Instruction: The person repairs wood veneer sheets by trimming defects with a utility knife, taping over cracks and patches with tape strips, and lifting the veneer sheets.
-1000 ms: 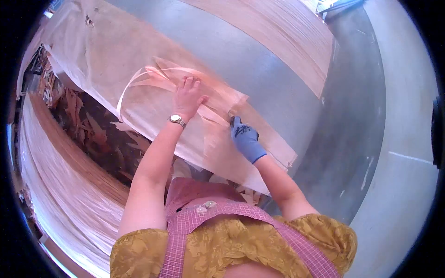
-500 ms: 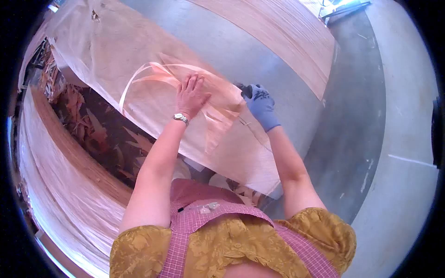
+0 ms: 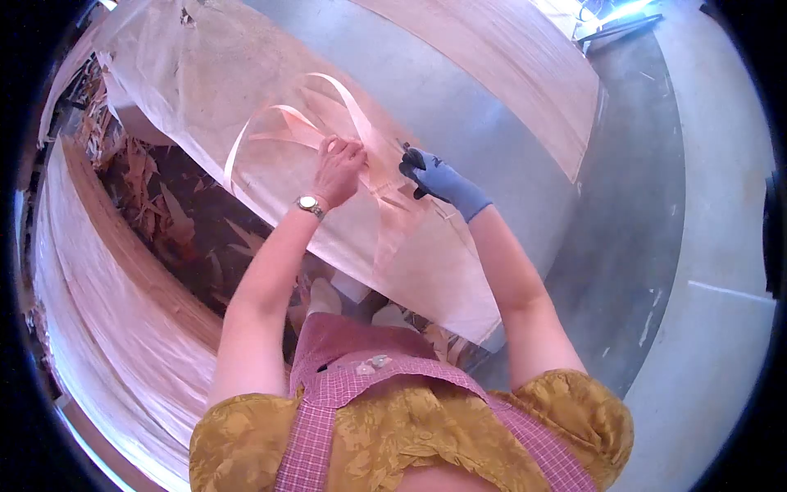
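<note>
Over the pale sheet (image 3: 221, 90), the left hand (image 3: 338, 172) pinches a strip (image 3: 352, 107) and the right hand (image 3: 433, 175) grips a mostly hidden tool (image 3: 404, 147).

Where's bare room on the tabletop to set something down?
Bare tabletop runs between the near sheet and far sheet, continuing right of the gloved right hand. Crowded: mid near sheet, where loose strips surround the left hand. Left of that sheet, the gap is littered with scraps.

Tool (image 3: 404, 148) in right hand (image 3: 428, 175) mostly hidden (kind unclear); far sheet (image 3: 512, 70) cut off above
</note>
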`<state>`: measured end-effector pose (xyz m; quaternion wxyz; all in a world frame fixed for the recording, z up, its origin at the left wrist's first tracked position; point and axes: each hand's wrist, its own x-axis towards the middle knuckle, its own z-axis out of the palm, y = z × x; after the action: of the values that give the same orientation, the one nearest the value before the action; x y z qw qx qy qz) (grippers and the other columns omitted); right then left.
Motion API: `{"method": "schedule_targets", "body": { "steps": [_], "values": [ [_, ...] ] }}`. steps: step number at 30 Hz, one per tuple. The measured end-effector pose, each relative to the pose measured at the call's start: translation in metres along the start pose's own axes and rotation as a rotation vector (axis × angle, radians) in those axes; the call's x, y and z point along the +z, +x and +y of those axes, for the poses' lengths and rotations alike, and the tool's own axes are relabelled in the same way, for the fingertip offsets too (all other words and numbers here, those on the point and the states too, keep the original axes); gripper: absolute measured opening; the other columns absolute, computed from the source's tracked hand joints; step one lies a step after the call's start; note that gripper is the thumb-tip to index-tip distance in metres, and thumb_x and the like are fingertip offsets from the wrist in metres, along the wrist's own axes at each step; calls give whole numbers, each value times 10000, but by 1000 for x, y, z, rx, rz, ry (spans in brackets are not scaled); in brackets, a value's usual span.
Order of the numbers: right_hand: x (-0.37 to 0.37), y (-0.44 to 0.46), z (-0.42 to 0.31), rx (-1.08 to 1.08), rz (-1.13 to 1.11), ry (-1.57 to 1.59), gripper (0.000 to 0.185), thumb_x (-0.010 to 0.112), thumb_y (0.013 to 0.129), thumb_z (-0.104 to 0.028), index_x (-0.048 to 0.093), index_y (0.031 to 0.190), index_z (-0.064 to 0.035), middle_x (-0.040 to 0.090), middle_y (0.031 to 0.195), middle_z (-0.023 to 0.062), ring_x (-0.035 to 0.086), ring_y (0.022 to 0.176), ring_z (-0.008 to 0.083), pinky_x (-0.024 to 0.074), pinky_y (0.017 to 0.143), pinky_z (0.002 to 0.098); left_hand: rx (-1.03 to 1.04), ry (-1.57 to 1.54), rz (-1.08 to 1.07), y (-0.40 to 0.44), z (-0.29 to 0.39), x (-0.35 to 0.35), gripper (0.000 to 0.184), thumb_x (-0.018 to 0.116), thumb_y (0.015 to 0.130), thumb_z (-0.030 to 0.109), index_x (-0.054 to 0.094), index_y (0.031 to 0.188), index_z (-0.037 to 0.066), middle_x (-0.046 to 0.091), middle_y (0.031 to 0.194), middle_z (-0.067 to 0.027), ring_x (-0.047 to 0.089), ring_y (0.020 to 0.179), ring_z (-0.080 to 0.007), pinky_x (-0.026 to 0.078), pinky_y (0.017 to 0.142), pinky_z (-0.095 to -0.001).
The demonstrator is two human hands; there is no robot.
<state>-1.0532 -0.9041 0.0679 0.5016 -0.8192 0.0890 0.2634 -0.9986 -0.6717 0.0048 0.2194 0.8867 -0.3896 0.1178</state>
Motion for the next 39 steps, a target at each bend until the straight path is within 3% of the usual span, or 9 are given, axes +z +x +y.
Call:
{"method": "schedule_targets", "body": {
  "steps": [7,14,20,24,26,29,31,36,39],
  "values": [
    [0,6,15,-142,12,-168,285,555,973,-278,570,1152,-57,588,876,76,590,694,156,543,557,311,42,242,-18,-43,0,-63,145,607,756,69,621,895,108,606,939,-51,557,1036,-250,313,1076,-478],
    [18,5,-6,-230,-6,-133,275,533,971,-316,548,1058,-56,595,773,78,603,617,214,507,479,373,-494,450,100,-224,108,-167,125,568,826,59,579,948,85,603,928,-77,567,1014,-264,293,1082,-504],
    [54,-88,-34,-655,262,-796,228,460,985,-298,549,1030,-93,655,779,134,656,659,348,481,574,497,-790,611,-26,-348,188,-212,153,544,842,46,599,981,76,611,969,-109,554,1057,-273,293,1096,-520],
    [119,-205,11,-738,297,-836,140,493,951,-240,513,1027,-125,651,725,70,676,631,235,404,401,446,-931,793,-189,-502,202,-214,242,574,880,110,609,1106,29,619,1072,-166,548,1051,-328,349,1078,-468],
    [142,-280,17,-692,49,-781,256,499,960,-331,480,1007,-81,581,607,91,634,520,259,358,362,476,-1015,-433,-550,-436,208,-269,369,618,881,253,589,1173,29,619,1151,-166,583,1036,-273,446,929,-431],
    [195,-334,68,-648,-41,-548,309,520,955,-350,469,1037,-56,643,739,164,660,623,320,455,496,496,-1229,-1189,-244,-419,290,-168,546,655,916,348,526,1322,6,617,1217,-138,611,905,-219,533,770,-320],
    [206,-363,75,-570,-83,-526,303,529,949,-333,471,1045,-51,658,792,180,669,698,343,488,574,486,-1029,-1935,-26,-381,319,-139,572,597,957,373,464,1391,24,624,1197,-87,583,766,-91,471,552,-206],
    [152,-420,79,-376,14,-576,247,541,911,-238,474,1067,-59,663,847,199,658,835,389,498,684,486,-1157,-1926,441,-335,304,-94,540,498,1006,347,396,1446,51,605,1242,-52,431,577,-17,343,423,-154],
    [111,-428,114,-328,87,-478,195,528,909,-212,507,1015,-50,648,876,227,638,839,414,486,698,502,-925,-2022,549,-293,303,-123,481,474,1025,273,402,1438,38,601,1235,-90,528,736,-55,421,492,-172]
  ]
}}
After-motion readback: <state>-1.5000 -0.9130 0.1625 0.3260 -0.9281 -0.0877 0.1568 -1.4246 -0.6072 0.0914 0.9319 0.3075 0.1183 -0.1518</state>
